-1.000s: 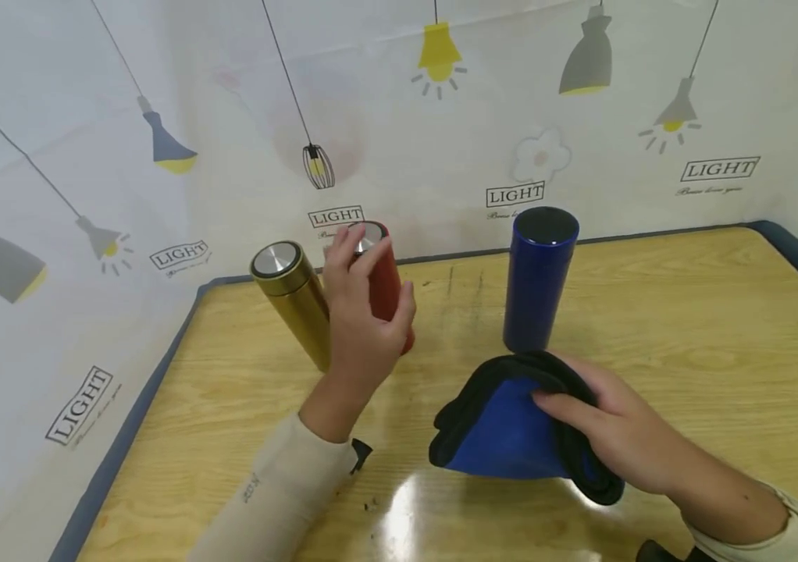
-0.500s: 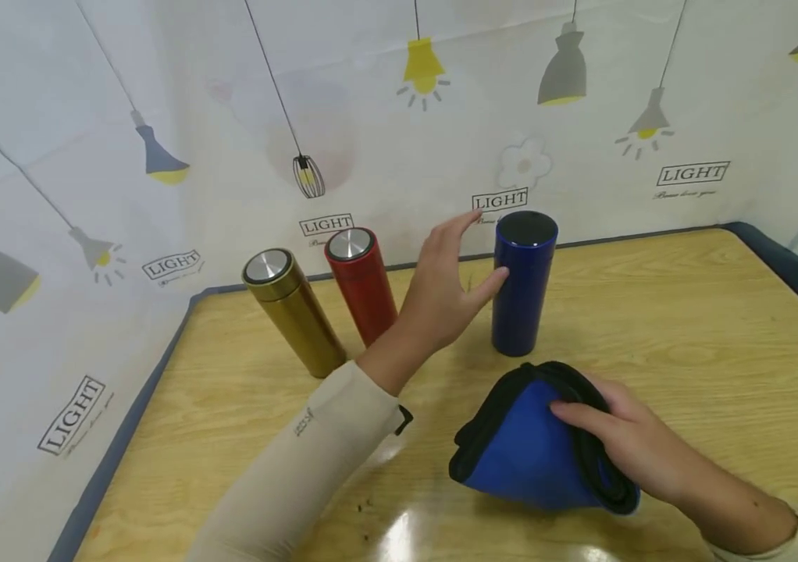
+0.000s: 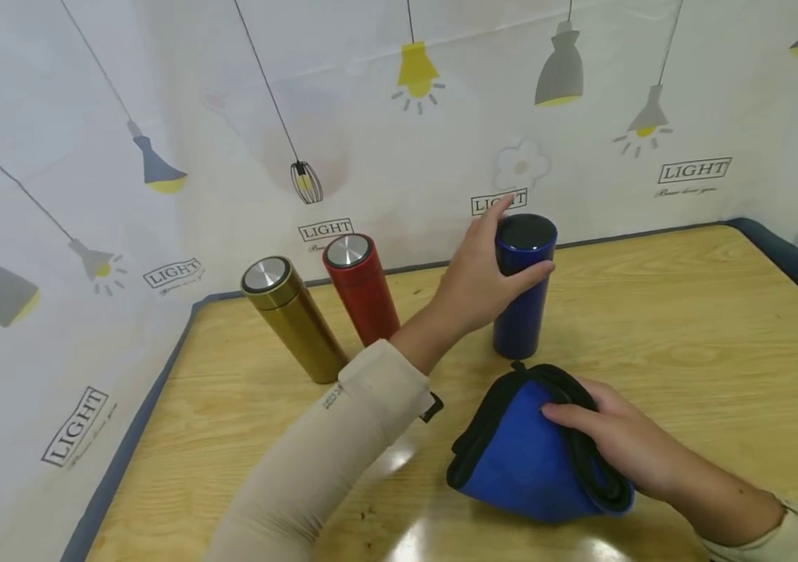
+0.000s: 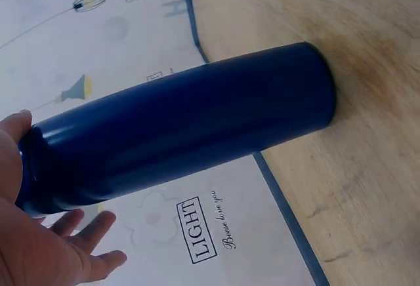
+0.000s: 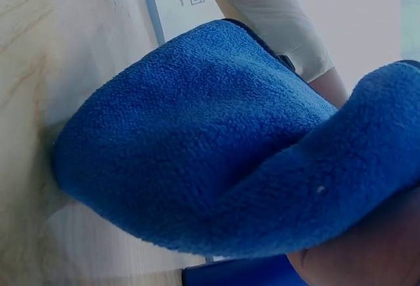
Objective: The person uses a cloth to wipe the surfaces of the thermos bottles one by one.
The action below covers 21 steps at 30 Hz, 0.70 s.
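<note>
A blue thermos [image 3: 520, 324] with a glossy black top stands upright on the table. My left hand [image 3: 471, 285] reaches around its upper part, thumb across the near side and index finger past the top. In the left wrist view, the other fingers [image 4: 95, 230] are spread and fairly straight beside the thermos [image 4: 184, 122]. My right hand [image 3: 627, 437] pinches a folded blue cloth [image 3: 521, 464] with black edging, thumb on top, low over the table in front of the thermos. The plush face of the cloth [image 5: 197, 135] fills much of the right wrist view.
Left of the blue thermos stand a red thermos [image 3: 364, 293] and a gold thermos [image 3: 304, 332], both with silver lid tops. My left forearm passes in front of the red one's base. A lamp-print sheet [image 3: 371, 117] hangs behind the wooden table [image 3: 687, 328].
My left hand has moved right, from the red thermos to the top of the blue one. My right hand keeps holding the cloth, slightly lower. The head view has shifted a little.
</note>
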Available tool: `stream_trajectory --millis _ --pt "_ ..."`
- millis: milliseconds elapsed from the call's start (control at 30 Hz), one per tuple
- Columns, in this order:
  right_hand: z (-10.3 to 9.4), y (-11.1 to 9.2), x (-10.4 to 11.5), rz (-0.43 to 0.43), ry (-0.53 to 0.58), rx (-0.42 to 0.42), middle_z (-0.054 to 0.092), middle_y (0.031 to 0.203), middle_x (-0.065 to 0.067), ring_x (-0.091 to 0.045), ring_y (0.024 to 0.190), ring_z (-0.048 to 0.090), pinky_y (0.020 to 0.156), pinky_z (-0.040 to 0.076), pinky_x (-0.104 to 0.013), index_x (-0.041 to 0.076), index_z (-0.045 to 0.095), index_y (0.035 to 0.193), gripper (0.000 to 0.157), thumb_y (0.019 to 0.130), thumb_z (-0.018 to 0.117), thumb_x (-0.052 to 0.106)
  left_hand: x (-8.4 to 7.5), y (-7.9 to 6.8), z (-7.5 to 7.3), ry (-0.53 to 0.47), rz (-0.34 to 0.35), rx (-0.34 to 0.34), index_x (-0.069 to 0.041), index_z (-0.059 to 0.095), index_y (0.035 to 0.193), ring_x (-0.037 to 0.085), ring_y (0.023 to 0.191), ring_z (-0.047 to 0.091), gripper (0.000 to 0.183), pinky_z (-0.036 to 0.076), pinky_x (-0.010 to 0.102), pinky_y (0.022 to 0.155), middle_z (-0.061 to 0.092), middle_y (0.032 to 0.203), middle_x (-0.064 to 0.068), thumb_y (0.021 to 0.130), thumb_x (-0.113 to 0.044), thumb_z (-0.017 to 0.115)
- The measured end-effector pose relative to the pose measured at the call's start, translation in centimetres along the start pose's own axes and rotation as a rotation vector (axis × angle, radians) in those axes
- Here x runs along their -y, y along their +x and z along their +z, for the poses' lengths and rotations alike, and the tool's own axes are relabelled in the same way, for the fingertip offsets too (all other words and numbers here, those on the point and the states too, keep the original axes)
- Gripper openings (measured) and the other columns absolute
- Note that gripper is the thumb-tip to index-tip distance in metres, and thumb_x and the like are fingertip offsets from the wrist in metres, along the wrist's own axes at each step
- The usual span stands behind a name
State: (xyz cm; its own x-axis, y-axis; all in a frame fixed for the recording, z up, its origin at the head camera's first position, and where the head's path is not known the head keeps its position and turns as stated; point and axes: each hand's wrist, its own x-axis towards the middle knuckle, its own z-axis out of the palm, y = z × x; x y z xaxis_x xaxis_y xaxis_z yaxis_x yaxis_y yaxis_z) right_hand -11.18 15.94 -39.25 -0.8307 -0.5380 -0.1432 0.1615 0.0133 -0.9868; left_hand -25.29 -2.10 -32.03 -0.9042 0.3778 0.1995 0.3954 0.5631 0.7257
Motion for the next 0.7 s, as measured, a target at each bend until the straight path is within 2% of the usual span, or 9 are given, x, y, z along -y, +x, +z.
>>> stream_trajectory --millis 167,300,400,500,567,700 --pt "0.3 0.3 0.2 -0.048 -0.053 0.018 0.065 0.13 0.002 -0.011 0.117 0.063 0.091 0.055 -0.027 0.001 0.05 0.141 0.038 0.106 0.046 0.016 -0.1 -0.1 0.0 0.001 0.03 0.03 -0.034 0.021 0.157 0.009 0.141 0.043 0.085 0.045 0.037 0.112 0.036 0.157 -0.01 0.09 -0.049 0.07" --pt "0.8 0.3 0.4 -0.042 -0.057 -0.02 0.063 0.133 0.003 -0.009 0.118 0.062 0.091 0.055 -0.026 0.002 0.047 0.144 0.041 0.106 0.046 0.017 0.0 -0.3 -0.1 -0.004 0.04 0.017 -0.033 0.023 0.156 0.008 0.139 0.045 0.081 0.045 0.035 0.112 0.041 0.154 -0.009 0.091 -0.048 0.069" --pt "1.3 0.1 0.7 -0.045 -0.041 -0.054 0.064 0.131 0.005 -0.011 0.117 0.063 0.09 0.056 -0.027 0.007 0.05 0.142 0.037 0.106 0.045 0.016 0.1 -0.7 -0.4 -0.029 0.038 0.011 -0.033 0.023 0.156 0.008 0.138 0.046 0.079 0.045 0.035 0.111 0.041 0.153 -0.009 0.092 -0.047 0.068" --pt "1.9 -0.1 1.0 -0.069 -0.027 -0.068 0.065 0.128 0.005 -0.014 0.113 0.065 0.088 0.057 -0.029 0.014 0.055 0.136 0.032 0.106 0.044 0.014 0.3 -1.5 -1.0 -0.067 0.025 0.006 -0.035 0.024 0.156 0.01 0.137 0.048 0.078 0.047 0.037 0.11 0.042 0.152 -0.008 0.092 -0.047 0.068" --pt "2.3 -0.1 1.2 -0.099 -0.057 -0.083 0.066 0.126 0.005 -0.014 0.111 0.066 0.087 0.057 -0.028 0.017 0.058 0.133 0.031 0.106 0.045 0.012 0.5 -2.3 -1.6 -0.089 0.018 -0.013 -0.036 0.024 0.155 0.013 0.136 0.05 0.078 0.049 0.04 0.108 0.044 0.151 -0.007 0.092 -0.047 0.068" --pt "3.0 0.2 1.7 -0.154 -0.163 -0.135 0.067 0.121 0.003 -0.013 0.106 0.066 0.083 0.058 -0.029 0.012 0.059 0.129 0.027 0.105 0.047 0.012 1.1 -4.4 -3.0 -0.11 0.018 -0.06 -0.036 0.026 0.154 0.016 0.132 0.054 0.078 0.053 0.044 0.101 0.049 0.147 -0.005 0.091 -0.046 0.071"
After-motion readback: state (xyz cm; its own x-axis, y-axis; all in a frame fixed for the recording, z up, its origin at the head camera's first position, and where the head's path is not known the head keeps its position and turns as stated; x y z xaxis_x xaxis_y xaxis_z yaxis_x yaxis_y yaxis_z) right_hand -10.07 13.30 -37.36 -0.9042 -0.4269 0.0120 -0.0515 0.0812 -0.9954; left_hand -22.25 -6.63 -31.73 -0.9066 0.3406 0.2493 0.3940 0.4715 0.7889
